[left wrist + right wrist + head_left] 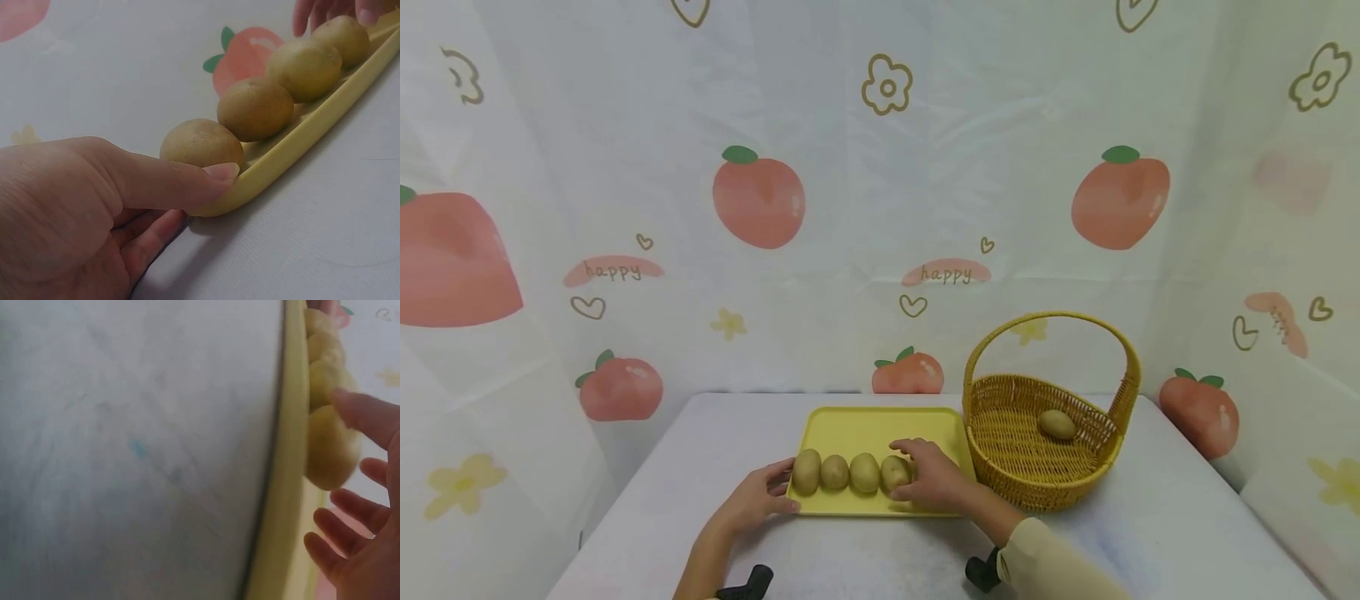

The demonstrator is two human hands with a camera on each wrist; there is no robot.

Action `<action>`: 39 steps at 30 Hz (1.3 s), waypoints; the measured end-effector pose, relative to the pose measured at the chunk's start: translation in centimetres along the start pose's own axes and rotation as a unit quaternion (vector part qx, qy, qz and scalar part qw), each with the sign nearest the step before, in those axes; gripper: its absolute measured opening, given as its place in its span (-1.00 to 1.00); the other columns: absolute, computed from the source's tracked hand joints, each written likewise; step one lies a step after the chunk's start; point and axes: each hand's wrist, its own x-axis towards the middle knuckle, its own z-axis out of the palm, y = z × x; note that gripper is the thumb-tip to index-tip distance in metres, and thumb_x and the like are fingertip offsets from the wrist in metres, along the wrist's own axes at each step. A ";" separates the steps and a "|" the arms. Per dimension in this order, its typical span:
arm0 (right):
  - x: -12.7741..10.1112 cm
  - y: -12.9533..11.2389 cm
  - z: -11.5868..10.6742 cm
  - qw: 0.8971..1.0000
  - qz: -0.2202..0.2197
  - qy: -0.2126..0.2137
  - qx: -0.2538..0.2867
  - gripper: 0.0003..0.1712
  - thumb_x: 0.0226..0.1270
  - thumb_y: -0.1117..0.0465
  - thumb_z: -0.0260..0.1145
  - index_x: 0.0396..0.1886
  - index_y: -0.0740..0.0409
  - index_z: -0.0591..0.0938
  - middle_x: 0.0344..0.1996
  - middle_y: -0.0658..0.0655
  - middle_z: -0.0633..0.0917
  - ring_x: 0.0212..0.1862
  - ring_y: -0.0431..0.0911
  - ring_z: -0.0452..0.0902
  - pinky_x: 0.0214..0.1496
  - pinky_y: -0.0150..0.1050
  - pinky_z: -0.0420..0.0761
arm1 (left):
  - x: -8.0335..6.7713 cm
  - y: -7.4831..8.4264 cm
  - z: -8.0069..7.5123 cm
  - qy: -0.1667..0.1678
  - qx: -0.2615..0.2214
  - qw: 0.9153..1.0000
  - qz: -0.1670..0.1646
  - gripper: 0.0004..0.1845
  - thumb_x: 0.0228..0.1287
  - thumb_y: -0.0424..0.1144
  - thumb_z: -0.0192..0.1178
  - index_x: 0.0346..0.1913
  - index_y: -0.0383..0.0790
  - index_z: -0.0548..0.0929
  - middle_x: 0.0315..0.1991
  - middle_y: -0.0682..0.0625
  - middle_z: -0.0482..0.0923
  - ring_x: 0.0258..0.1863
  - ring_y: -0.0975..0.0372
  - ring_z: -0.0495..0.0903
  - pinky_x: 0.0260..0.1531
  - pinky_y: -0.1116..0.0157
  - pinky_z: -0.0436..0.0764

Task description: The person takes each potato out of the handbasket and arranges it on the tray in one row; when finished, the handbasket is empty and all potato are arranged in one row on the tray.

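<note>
Item 1: yellow tray [850, 427], lying flat on the counter [1150, 517], close to the counter's near edge and about midway along it.

Item 2: four potatoes, sitting in a row along the tray's near edge, each touching or just beside the next. In order from the left: first potato [807, 471], second potato [834, 472], third potato [864, 472], fourth potato [893, 472].

Item 3: left hand [760, 498], resting at the tray's near left corner. The left wrist view is showing the thumb lying along the tray rim just beside the first potato [201, 144], with the other fingers curling in under the corner, so the grip is pinching the tray [325, 122] there.

Item 4: right hand [934, 479], lying over the right end of the row. Its grip is spread apart: the right wrist view is showing fingers [365, 415] loosely extended, one fingertip touching the fourth potato [330, 450], nothing being clamped.

Item 5: woven yellow basket [1000, 442] with an arched handle, standing on the counter just right of the tray, towards the right edge.

Item 6: fifth potato [1057, 423], lying alone inside the basket.

Item 7: printed backdrop [760, 200] with peaches and flowers, hanging behind the counter's far edge.
</note>
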 end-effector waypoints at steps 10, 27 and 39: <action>-1.6 -1.4 -4.7 0.998 -0.054 -0.002 -0.012 -0.45 0.12 0.29 0.47 0.13 0.24 0.55 0.08 0.17 0.58 0.10 0.16 0.47 0.13 0.10 0.51 | -0.1 0.1 -0.1 -0.004 -0.004 1.000 0.000 -0.12 -0.08 -0.43 0.48 0.34 -0.56 0.29 0.23 -0.42 0.39 0.18 -0.20 0.46 0.17 0.04 0.51; -3.1 1.8 -15.9 0.995 0.042 0.077 -0.036 -0.77 0.33 0.21 0.32 -0.07 0.21 0.66 -0.23 0.03 0.69 -0.12 -0.02 0.60 -0.09 -0.05 0.64 | -0.1 0.3 -0.2 -0.003 0.004 1.000 -0.003 -0.13 -0.08 -0.41 0.48 0.34 -0.53 0.31 0.22 -0.41 0.41 0.19 -0.20 0.46 0.17 0.03 0.51; -3.8 6.8 -18.3 0.986 0.126 0.108 -0.002 -0.62 0.42 0.19 0.23 0.05 0.41 0.57 -0.08 0.35 0.66 0.01 0.28 0.54 -0.04 0.14 0.61 | 0.1 -0.3 -0.1 -0.010 -0.009 1.000 0.001 -0.11 -0.11 -0.43 0.48 0.34 -0.55 0.29 0.20 -0.41 0.43 0.15 -0.17 0.50 0.16 0.05 0.52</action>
